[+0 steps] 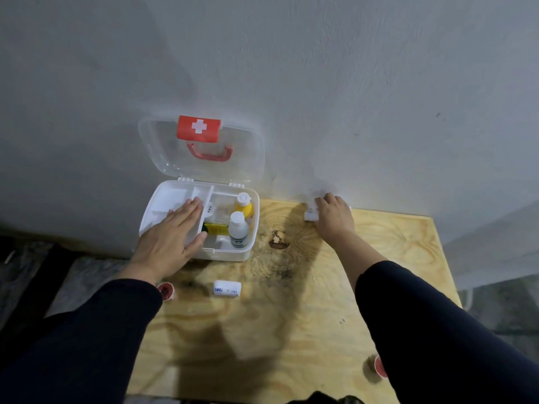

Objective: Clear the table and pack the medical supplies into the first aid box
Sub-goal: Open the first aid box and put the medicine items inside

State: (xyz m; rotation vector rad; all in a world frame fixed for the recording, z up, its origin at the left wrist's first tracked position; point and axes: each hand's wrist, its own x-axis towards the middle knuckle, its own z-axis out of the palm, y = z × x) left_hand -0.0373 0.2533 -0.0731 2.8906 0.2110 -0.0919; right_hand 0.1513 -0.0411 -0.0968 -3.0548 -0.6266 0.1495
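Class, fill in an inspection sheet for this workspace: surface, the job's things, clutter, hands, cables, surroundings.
Surface: plywood table, dark stains near the middle.
Job's things: first aid box open, lid leaning back toward the wall; white bottle and yellow bottle upright inside; bandage roll lying on the table; small white item at the far edge.
Clutter: red-and-white items at the left edge and the right edge, both partly hidden.
Hands: left hand flat on the box's tray; right hand on the small white item.
Cables: nothing seen.
Surroundings: grey wall behind.
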